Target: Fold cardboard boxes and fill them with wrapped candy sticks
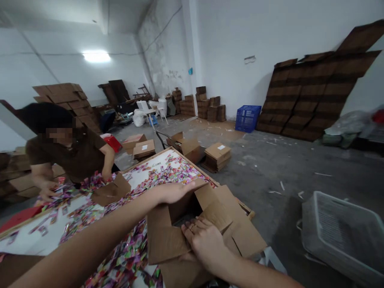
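A cardboard box [163, 240] with its flaps partly folded stands at the near edge of the table, a dark gap showing in its top. My left hand [175, 193] reaches across its far side, fingers stretched out flat along the far flap. On the near side, my right hand [207, 242], wearing a ring, has its fingers bent over a flap at the gap, with what looks like the thumb under it. What lies inside the box is mostly hidden. Small colourful wrapped packets [123, 256] are heaped around the box's left side.
Across the white-topped table [144, 172], a co-worker [72, 152] handles packets beside an open carton [111, 192]. Stacked flattened cartons [217, 154] sit on the floor beyond. A grey plastic crate [342, 236] is at right, and a blue crate [247, 119] stands near the wall.
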`<state>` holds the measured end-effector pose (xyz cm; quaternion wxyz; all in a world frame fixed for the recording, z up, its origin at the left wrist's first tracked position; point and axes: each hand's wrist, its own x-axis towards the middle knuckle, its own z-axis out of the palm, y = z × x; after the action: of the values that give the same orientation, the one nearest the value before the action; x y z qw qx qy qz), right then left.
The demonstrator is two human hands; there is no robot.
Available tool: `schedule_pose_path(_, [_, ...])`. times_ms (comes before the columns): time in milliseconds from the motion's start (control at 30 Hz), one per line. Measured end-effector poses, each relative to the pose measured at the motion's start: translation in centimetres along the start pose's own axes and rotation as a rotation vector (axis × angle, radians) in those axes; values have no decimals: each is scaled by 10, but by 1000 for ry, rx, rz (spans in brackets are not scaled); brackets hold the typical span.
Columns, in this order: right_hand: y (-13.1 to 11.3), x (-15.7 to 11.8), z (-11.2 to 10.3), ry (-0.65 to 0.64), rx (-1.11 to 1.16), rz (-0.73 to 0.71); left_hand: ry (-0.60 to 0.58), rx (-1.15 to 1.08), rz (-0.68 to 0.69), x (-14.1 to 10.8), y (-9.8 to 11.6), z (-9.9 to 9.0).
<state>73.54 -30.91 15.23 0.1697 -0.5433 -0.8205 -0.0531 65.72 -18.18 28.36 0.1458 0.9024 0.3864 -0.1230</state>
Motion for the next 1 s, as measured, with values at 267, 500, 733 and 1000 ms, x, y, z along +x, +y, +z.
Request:
schedule_pose_path(267, [14,-1,7,621,32,-78,232,155,-22,5,10,33])
schedule_pose_path(500, [0,-7,-4,381,-22,-35,302,226,-44,4,7,41])
schedule_pose_path(733, [-8,-12,-6,173,-5,-4,355,289,-5,11,-7,56])
schedule_pose_path(1000, [12,0,-6,486,31,-61,360,-42,245,-7,-9,30])
